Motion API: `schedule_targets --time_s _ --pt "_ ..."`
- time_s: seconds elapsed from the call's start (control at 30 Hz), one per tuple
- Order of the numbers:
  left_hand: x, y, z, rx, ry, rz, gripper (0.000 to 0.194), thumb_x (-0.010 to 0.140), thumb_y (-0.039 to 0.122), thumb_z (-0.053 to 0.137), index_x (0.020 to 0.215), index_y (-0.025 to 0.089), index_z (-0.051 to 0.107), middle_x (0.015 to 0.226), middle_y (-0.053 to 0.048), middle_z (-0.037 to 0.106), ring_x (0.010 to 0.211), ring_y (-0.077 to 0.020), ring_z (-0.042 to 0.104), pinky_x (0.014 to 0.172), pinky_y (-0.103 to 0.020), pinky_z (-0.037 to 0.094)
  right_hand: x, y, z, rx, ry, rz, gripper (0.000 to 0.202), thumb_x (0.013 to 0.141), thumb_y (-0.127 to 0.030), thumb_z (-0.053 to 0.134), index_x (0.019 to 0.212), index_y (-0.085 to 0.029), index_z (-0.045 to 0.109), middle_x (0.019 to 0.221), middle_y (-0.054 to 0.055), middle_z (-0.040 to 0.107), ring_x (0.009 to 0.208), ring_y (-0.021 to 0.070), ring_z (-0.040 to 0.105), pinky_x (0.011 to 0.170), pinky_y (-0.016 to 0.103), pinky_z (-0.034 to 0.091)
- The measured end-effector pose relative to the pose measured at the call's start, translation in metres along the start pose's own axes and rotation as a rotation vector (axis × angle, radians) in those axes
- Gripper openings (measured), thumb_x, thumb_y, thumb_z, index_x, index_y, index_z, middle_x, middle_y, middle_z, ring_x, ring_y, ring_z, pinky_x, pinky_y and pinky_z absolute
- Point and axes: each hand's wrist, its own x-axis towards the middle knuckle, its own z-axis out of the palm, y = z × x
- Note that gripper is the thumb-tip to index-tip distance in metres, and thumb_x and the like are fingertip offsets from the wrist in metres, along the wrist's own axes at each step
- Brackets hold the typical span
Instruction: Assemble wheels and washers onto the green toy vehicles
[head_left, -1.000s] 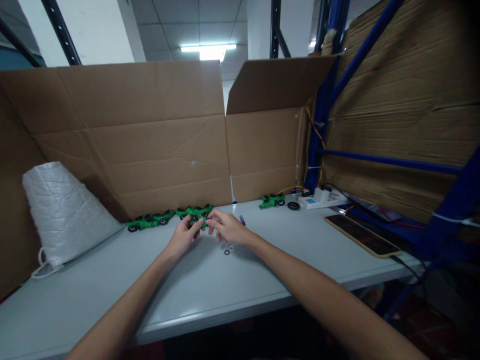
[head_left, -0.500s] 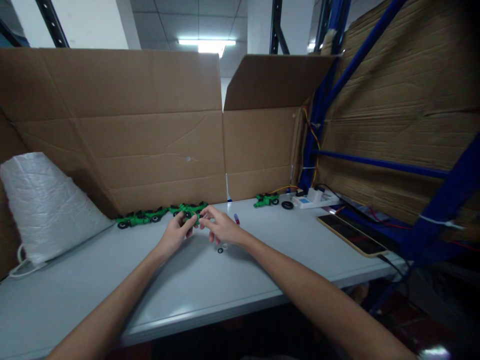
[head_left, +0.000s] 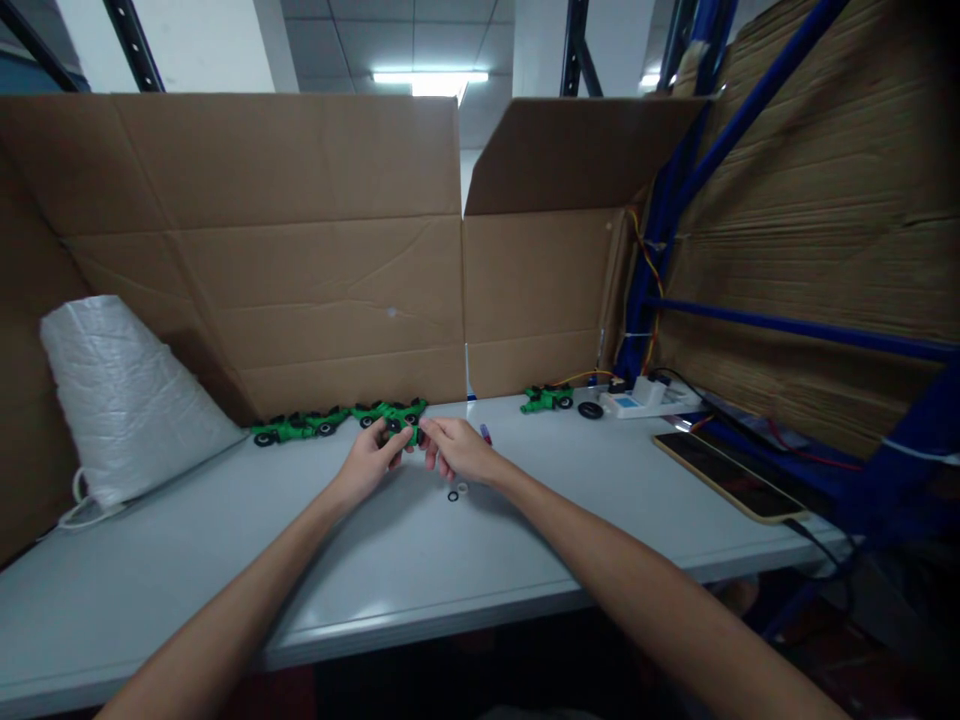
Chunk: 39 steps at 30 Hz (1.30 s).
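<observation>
My left hand [head_left: 373, 458] pinches a small green toy car [head_left: 409, 431] with black wheels, mostly covered by the fingers. From the other side, my right hand [head_left: 459, 450] has its thumb and forefinger closed at the car's right end; any small part between those fingertips is hidden. Just behind the hands lies another green toy car [head_left: 386, 412], and more green toy cars [head_left: 296, 426] sit to its left. Below my right hand, a small black ring [head_left: 452, 496] and a whitish ring [head_left: 463, 488] rest on the table. A small red-and-blue piece [head_left: 486, 434] lies past the right hand.
On the white table [head_left: 360, 590], a white wrapped bag [head_left: 135, 400] stands left. A green car [head_left: 547, 399], a black wheel [head_left: 590, 410], a power strip [head_left: 652, 400] and a phone [head_left: 731, 475] lie right. Cardboard [head_left: 337, 260] walls the back; blue rack posts [head_left: 660, 250] stand right.
My right hand has come closer to the toy car, its fingertips now at the car's end. The whole view has shifted slightly, so the surroundings appear further right.
</observation>
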Motion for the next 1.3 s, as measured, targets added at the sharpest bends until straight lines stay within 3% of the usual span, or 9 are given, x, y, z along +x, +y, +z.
schedule_targets --time_s 0.13,0.23,0.43,0.63,0.77,0.93,1.03,1.13,1.3 --pt "0.001 -0.005 -0.003 -0.007 0.036 -0.013 0.043 0.088 0.059 0.068 0.088 0.017 0.06 0.067 0.001 0.06 0.055 -0.0117 0.051 0.052 -0.025 0.038 -0.002 -0.004 0.002 0.055 0.05 -0.102 0.033 0.098 -0.053 0.056 0.108 -0.022 0.055 0.098 0.003 0.069 0.052 0.0094 0.061 0.036 0.018 0.048" --pt "0.003 -0.011 -0.005 -0.015 0.024 0.011 0.043 0.09 0.059 0.066 0.093 0.016 0.06 0.075 -0.001 0.064 0.056 -0.0113 0.052 0.052 -0.025 0.039 -0.003 -0.006 0.001 0.104 0.111 -0.159 0.043 0.091 -0.049 0.067 0.122 -0.026 0.05 0.116 0.005 0.062 0.065 0.011 0.065 0.038 0.019 0.052" --pt "0.002 -0.012 -0.004 -0.002 -0.005 0.025 0.043 0.089 0.057 0.067 0.094 0.016 0.061 0.074 0.0 0.062 0.056 -0.0112 0.051 0.053 -0.025 0.038 0.0 0.0 0.001 0.091 0.011 -0.119 0.032 0.098 -0.053 0.054 0.105 -0.022 0.055 0.088 0.001 0.066 0.057 0.0102 0.061 0.042 0.019 0.052" --pt "0.003 -0.013 -0.005 -0.023 0.024 -0.002 0.043 0.089 0.058 0.067 0.092 0.016 0.06 0.072 -0.001 0.062 0.056 -0.0114 0.051 0.052 -0.025 0.038 -0.004 -0.005 0.001 0.045 0.058 -0.186 0.033 0.091 -0.047 0.065 0.112 -0.023 0.055 0.103 0.002 0.067 0.058 0.0094 0.062 0.04 0.018 0.047" --pt "0.002 -0.009 -0.003 -0.026 0.016 -0.005 0.044 0.088 0.059 0.069 0.091 0.016 0.06 0.074 -0.002 0.064 0.056 -0.0113 0.051 0.052 -0.025 0.038 -0.003 -0.004 0.0 -0.006 0.071 -0.157 0.029 0.099 -0.049 0.055 0.103 -0.021 0.059 0.087 0.001 0.07 0.049 0.0083 0.055 0.041 0.019 0.042" --pt "-0.002 -0.002 0.0 -0.011 -0.025 -0.007 0.043 0.089 0.058 0.067 0.094 0.016 0.061 0.077 -0.002 0.065 0.057 -0.011 0.051 0.053 -0.025 0.038 -0.001 -0.002 -0.002 -0.152 0.087 -0.084 0.056 0.107 -0.056 0.034 0.077 -0.018 0.063 0.059 0.001 0.064 0.045 0.0098 0.052 0.046 0.021 0.039" --pt "-0.001 -0.003 -0.001 -0.01 -0.016 -0.003 0.043 0.089 0.058 0.067 0.095 0.015 0.062 0.078 -0.002 0.066 0.057 -0.0111 0.052 0.053 -0.025 0.038 -0.004 -0.006 -0.002 -0.182 0.165 -0.1 0.049 0.106 -0.055 0.038 0.085 -0.019 0.063 0.067 0.0 0.069 0.046 0.0093 0.055 0.048 0.021 0.04" --pt "0.0 -0.005 -0.003 -0.018 0.007 0.003 0.044 0.088 0.058 0.069 0.093 0.015 0.061 0.076 -0.002 0.065 0.056 -0.0111 0.051 0.053 -0.025 0.037 -0.006 -0.01 -0.002 -0.169 0.139 -0.128 0.033 0.104 -0.05 0.047 0.097 -0.021 0.061 0.078 -0.001 0.073 0.045 0.0091 0.056 0.046 0.02 0.041" --pt "-0.001 -0.005 -0.003 -0.017 -0.003 -0.003 0.045 0.087 0.06 0.07 0.095 0.016 0.062 0.076 -0.002 0.066 0.056 -0.0117 0.051 0.052 -0.025 0.037 -0.006 -0.005 0.0 -0.17 0.075 -0.113 0.04 0.107 -0.049 0.039 0.091 -0.02 0.062 0.07 0.0 0.072 0.045 0.0103 0.056 0.046 0.021 0.041"
